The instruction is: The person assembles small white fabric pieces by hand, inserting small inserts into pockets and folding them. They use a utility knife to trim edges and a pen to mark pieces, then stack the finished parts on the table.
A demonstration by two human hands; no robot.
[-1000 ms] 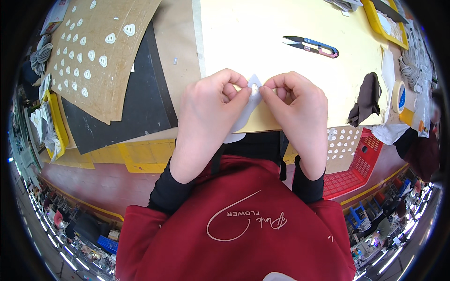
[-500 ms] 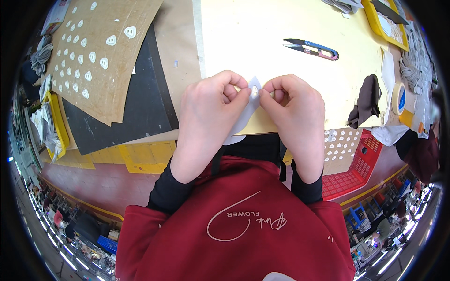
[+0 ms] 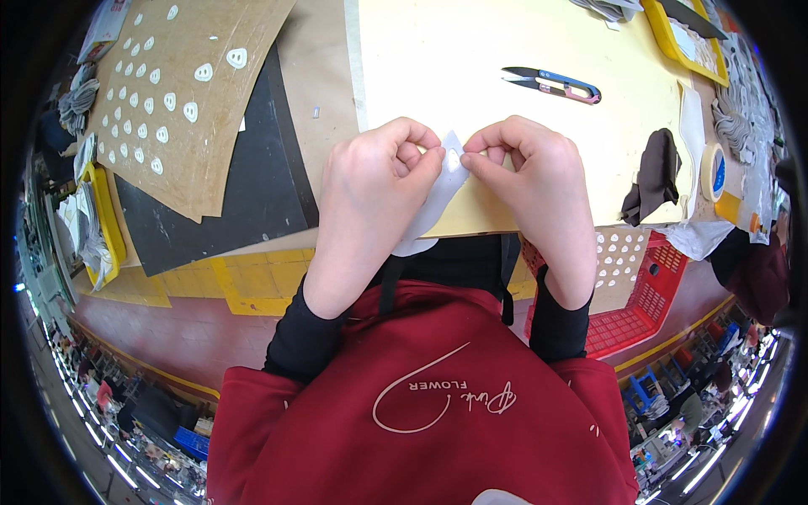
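Note:
Between my hands is a pale grey fabric piece [image 3: 431,209], with a pointed tip at the far end and a wider part hanging past the table edge. A small white oval patch [image 3: 453,160] sits near the tip. My left hand [image 3: 370,181] is closed, thumb and index finger pinching the fabric's left edge beside the patch. With thumb and index finger together, my right hand [image 3: 534,172] pinches the right edge next to the patch. The fingertips hide part of both edges.
Thread snips [image 3: 555,86] lie beyond my right hand. A cardboard sheet [image 3: 189,168] with several white rounded pieces overlaps a black sheet [image 3: 168,227] at left. To the right are dark cloth [image 3: 655,178], a tape roll [image 3: 714,172] and a yellow tray [image 3: 673,38]. A red crate [image 3: 627,324] stands below the edge.
Both hands have shifted slightly, the right one turning a little outward. The fabric tip has moved a bit left, and more of the white patch shows between the fingertips.

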